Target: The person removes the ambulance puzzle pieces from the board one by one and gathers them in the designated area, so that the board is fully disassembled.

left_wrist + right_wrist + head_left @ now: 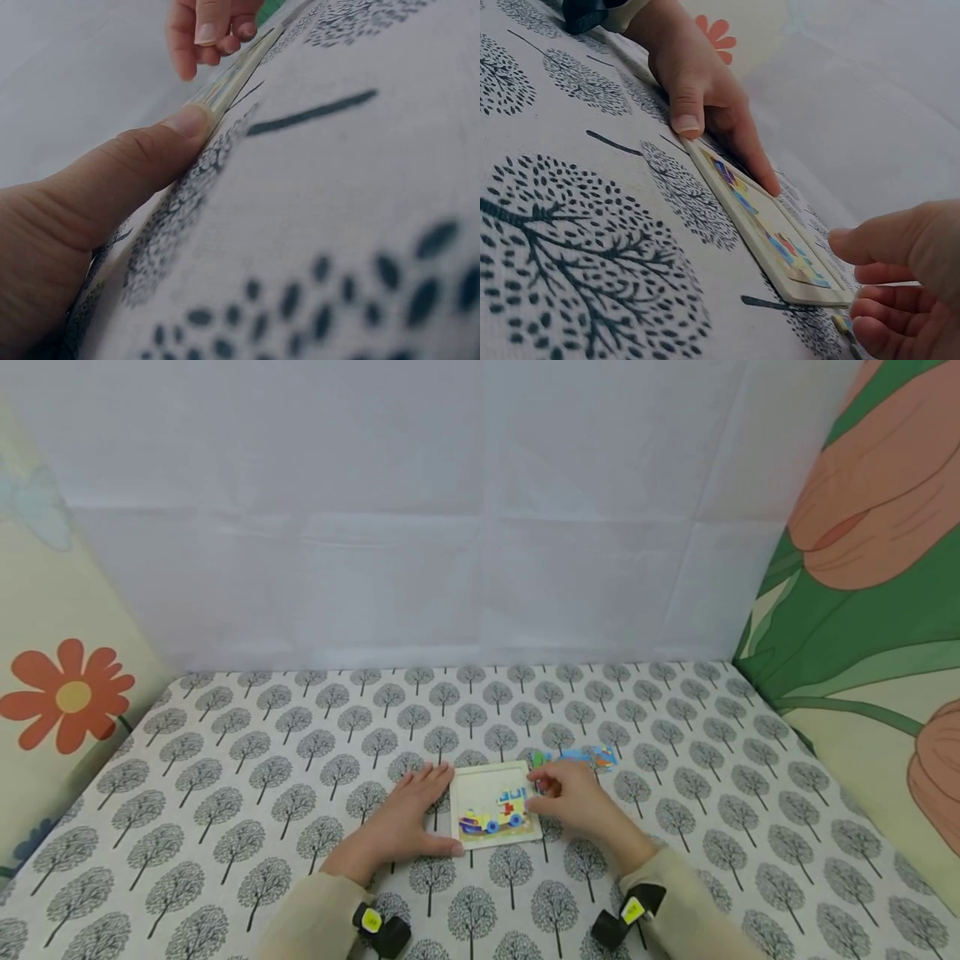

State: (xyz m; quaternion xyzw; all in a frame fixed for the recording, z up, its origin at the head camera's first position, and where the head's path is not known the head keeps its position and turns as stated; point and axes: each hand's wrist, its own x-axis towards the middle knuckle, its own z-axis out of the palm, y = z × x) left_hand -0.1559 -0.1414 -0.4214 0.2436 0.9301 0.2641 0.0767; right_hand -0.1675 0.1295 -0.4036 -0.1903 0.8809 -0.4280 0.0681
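A jigsaw puzzle board (472,778) with a pale raised rim lies flat in front of me. Colourful pieces forming part of a vehicle picture (491,818) fill its lower part; bare board shows above them. My left hand (408,814) rests at the board's left side, fingers extended, and its thumb (176,131) touches the near left corner. Over the right rim hovers my right hand (572,797), fingers loosely bent and thumb apart from the forefinger. Nothing shows in its grasp. Several loose blue, green and orange puzzle pieces (600,757) lie just beyond it, partly hidden by the hand.
A white cloth printed with dark trees (292,793) covers the table. White fabric (480,527) hangs behind its far edge. Flower-patterned panels stand at the left (71,610) and right (862,610).
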